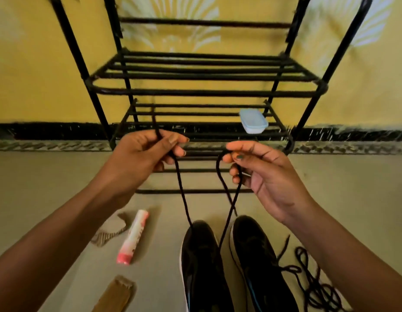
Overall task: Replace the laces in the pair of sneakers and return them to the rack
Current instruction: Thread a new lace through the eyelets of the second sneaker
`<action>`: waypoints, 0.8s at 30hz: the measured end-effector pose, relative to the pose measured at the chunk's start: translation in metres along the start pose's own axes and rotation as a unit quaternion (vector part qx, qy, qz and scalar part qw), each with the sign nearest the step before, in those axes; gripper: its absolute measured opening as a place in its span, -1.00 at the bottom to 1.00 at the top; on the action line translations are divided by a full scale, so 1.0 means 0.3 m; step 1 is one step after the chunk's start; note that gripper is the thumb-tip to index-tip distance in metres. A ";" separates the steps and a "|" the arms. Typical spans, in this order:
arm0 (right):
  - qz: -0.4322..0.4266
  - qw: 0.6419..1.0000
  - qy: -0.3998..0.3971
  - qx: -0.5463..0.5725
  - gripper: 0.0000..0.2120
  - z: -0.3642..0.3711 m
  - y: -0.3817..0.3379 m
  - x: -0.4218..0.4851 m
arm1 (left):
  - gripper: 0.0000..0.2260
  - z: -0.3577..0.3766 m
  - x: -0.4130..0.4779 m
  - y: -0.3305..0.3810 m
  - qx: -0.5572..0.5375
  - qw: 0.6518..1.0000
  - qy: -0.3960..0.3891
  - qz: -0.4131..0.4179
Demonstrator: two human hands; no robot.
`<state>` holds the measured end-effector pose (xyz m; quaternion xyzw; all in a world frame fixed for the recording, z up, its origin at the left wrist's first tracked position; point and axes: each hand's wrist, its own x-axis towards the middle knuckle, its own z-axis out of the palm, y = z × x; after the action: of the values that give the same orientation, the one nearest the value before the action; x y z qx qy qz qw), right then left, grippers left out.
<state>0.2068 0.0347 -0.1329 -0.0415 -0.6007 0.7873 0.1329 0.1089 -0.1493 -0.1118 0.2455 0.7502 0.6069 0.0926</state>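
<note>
Holds a black lace (182, 190) up in both hands, in front of the rack (195, 93). Grips one strand in the left hand (146, 158), fingers (173, 140) curled round it, short tail poking up above the fist. Pinches the other strand in the right hand (263, 174), thumb and fingertips (238, 146) closed on a small loop, other fingers loosely bent beneath. Hands apart, level with the lowest shelf.

From the left fist, straight down to the toe of the left sneaker (202, 266). From the right pinch, down and inward, crossing itself just under the hand and dropping to the gap between the two shoes; exactly where it enters, cannot tell. Right sneaker (258, 255) just beside its partner, both on the floor (60, 176), toes toward the rack.

Second dark lace (312, 280) tangled on the floor right of the shoes. Pink tube (133, 237) and cardboard scraps (110, 233) to the left. Pale plastic box (253, 121) on a low shelf.
</note>
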 end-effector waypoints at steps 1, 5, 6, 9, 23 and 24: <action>-0.011 1.000 -0.002 0.001 -0.78 0.011 -0.020 0.017 | -0.82 -0.008 0.016 0.025 -0.011 1.000 0.008 0.009; -0.048 0.999 -0.001 0.001 -0.79 0.048 -0.075 0.050 | -0.80 -0.024 0.045 0.093 -0.039 0.999 -0.010 0.035; -0.058 0.998 0.004 0.003 -0.79 0.054 -0.085 0.056 | -0.79 -0.024 0.050 0.104 -0.049 0.998 -0.017 0.039; -0.095 0.995 0.014 0.005 -0.82 0.077 -0.124 0.083 | -0.77 -0.018 0.070 0.141 -0.092 0.995 -0.028 0.038; -0.149 0.988 0.020 -0.025 -0.78 0.146 -0.176 0.123 | -0.81 -0.011 0.138 0.206 -0.024 0.999 -0.036 0.031; -0.145 0.989 0.030 -0.031 -0.80 0.146 -0.168 0.120 | -0.80 -0.012 0.135 0.209 -0.021 0.998 -0.045 0.040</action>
<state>0.1703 0.0154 -0.0693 0.0178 -0.6204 0.7389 0.2622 0.0886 -0.1239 -0.0446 0.3009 0.7215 0.6143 0.1071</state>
